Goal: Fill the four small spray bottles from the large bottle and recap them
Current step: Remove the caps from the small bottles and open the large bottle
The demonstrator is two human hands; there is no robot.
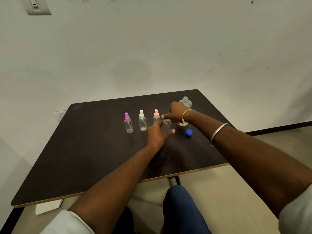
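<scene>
Three capped clear plastic spray bottles (142,123) stood left of the fingers while the left hand (157,135) gripped the fourth clear bottle (166,126) and the right hand (175,113) curled over its top, grasp hidden, seemingly uncapping before pouring from the round large bottle (185,102) beyond.

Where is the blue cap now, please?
In the head view the blue cap lies on the dark table, right of the left hand, nearer than the large bottle.
</scene>
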